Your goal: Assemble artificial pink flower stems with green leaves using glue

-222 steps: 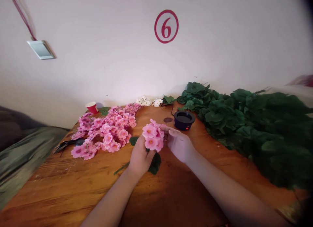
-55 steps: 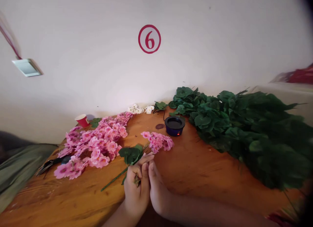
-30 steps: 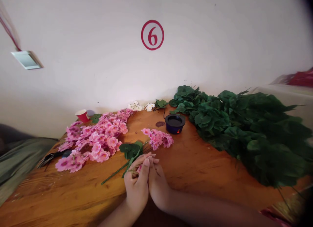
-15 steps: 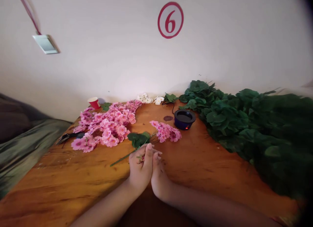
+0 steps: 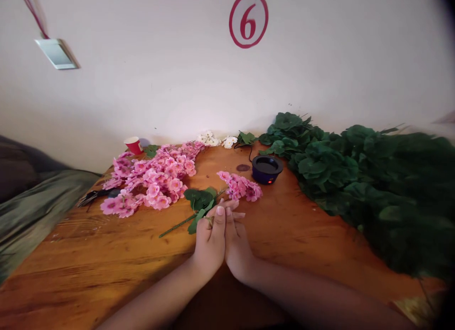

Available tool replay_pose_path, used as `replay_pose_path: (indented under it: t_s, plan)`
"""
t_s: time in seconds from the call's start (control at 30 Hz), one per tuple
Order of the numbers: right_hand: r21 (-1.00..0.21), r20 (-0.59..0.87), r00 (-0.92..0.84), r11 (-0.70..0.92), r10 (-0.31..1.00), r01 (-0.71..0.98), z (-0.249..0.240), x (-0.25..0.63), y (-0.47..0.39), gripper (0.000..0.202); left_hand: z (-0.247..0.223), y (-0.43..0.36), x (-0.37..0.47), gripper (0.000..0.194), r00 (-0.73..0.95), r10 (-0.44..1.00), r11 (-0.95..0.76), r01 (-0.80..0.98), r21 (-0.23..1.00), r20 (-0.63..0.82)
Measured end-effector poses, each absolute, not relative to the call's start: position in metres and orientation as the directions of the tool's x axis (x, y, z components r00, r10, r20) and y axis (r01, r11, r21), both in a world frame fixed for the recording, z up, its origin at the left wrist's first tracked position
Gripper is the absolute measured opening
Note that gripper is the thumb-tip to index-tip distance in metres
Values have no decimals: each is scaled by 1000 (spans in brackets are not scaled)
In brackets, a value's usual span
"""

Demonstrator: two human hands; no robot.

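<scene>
My left hand (image 5: 210, 233) and my right hand (image 5: 237, 237) are pressed together palm to palm above the table. A small greenish bit shows between the thumb and fingers of my left hand; what my right hand holds, if anything, is hidden. Just beyond my hands lie a green leafy stem (image 5: 201, 202) and a small pink flower cluster (image 5: 241, 187). To the left is a large heap of pink flowers (image 5: 156, 178). A dark blue round pot (image 5: 266, 170) with a lit red light stands behind the cluster at the right.
A big pile of green leaves (image 5: 327, 164) covers the table's right side. White flowers (image 5: 209, 138) lie by the wall. At the back left stands a red cup (image 5: 133, 145), with dark-handled scissors (image 5: 95, 195) nearer. Dark green cloth (image 5: 46, 197) lies beyond the wooden table's (image 5: 117, 254) left edge.
My hands have shifted slightly right, still together, and more of the green leaves beside my left hand now shows. The whole view has tilted slightly.
</scene>
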State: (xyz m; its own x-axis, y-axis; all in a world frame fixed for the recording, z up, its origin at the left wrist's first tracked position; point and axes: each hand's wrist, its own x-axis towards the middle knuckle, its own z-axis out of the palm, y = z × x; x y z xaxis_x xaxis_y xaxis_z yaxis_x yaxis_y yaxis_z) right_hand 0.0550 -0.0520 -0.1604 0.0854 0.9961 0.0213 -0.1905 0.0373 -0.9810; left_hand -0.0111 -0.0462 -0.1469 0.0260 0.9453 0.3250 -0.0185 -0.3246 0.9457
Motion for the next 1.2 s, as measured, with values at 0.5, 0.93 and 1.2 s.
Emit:
replay_pose_path:
  t_s: [0.5,0.93,1.2]
  plan:
    - [-967,151,280,201,948,-159,-128,102,-11,48,-131,-24,-33,27,-259,797,-594,-168,787,546]
    - [-419,552,32,243,834,875,-24,215,42,59,-142,10,-60,26,313,900,-435,647,626,302]
    - [-173,403,136,-71,905,982,-29,239,84,38,-139,19,-59,54,149,988,-77,318,945,31]
